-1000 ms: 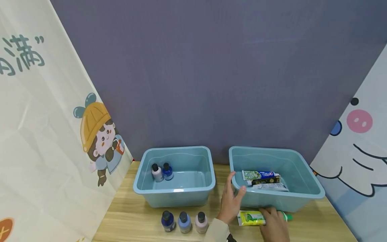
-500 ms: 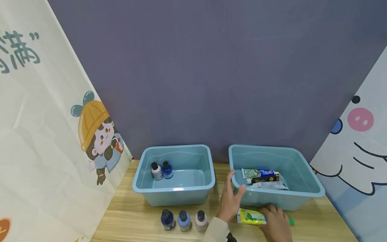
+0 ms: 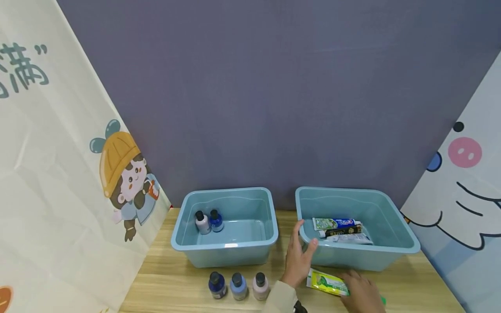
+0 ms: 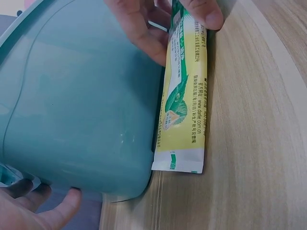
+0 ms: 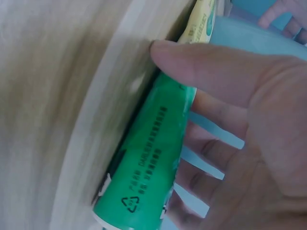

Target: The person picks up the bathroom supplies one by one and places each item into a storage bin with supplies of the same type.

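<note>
My right hand (image 3: 361, 292) grips a green-and-yellow toothpaste tube (image 3: 326, 283) lying in front of the right-hand blue bin (image 3: 352, 257). Seen from the right wrist, the thumb lies across the green part of the tube (image 5: 148, 153), with the fingers along its far side. The tube's flat white end points left; its green cap (image 3: 383, 301) peeks out beyond the hand. At the bin's left end, my left hand (image 3: 298, 265) touches the rim and front corner with spread thumb and fingers. Inside that bin are several toothpaste tubes (image 3: 339, 231).
A second blue bin (image 3: 231, 256), on the left, holds a pale bottle (image 3: 203, 225) and a dark blue bottle (image 3: 216, 223). In front of it stand three black-capped bottles: dark blue (image 3: 217, 287), light blue (image 3: 238, 288) and pale pink (image 3: 260, 288). A grey-purple panel (image 3: 242, 108) rises behind.
My right hand has shifted slightly right and nearer, turning the toothpaste tube so its cap end swings toward me. The left hand stays on the bin.
</note>
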`<action>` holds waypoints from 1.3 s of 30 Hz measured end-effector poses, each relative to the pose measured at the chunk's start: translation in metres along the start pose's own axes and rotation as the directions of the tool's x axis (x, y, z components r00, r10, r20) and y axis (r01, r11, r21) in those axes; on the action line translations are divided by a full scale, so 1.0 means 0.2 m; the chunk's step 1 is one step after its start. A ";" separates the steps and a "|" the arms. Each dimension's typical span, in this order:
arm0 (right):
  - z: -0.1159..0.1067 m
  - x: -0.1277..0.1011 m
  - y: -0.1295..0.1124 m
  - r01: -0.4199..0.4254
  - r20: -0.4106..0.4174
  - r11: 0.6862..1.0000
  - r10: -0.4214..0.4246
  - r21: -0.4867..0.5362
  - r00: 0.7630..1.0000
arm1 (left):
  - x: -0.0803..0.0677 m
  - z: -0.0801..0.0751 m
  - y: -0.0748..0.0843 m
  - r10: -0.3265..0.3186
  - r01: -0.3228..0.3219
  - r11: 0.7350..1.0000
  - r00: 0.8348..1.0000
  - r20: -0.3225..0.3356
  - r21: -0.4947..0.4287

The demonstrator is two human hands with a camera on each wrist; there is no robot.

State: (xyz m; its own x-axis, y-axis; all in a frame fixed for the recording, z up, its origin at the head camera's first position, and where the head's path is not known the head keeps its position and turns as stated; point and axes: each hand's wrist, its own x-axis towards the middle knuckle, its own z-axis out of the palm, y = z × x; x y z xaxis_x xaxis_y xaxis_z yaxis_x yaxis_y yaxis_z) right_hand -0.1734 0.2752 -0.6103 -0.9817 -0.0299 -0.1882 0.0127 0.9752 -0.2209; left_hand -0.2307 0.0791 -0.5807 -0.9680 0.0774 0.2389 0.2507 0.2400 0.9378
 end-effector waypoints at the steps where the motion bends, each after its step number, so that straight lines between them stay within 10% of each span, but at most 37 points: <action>1: -0.01 0.00 0.00 0.003 0.003 1.000 -0.003 -0.001 1.000 | 0.00 0.00 0.00 0.001 -0.001 1.000 1.000 0.000 0.001; 39: -0.06 -0.07 0.05 0.053 -0.044 0.998 -0.052 0.038 0.998 | 0.00 0.00 0.00 -0.020 0.020 1.000 1.000 0.024 -0.005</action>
State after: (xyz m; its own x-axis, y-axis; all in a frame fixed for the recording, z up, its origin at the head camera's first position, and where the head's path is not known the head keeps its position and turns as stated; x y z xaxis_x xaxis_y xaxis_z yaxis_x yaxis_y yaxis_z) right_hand -0.1623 0.2883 -0.5987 -0.9884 -0.0706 -0.1341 -0.0326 0.9632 -0.2670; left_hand -0.2301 0.0786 -0.5802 -0.9722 0.0954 0.2139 0.2309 0.2365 0.9438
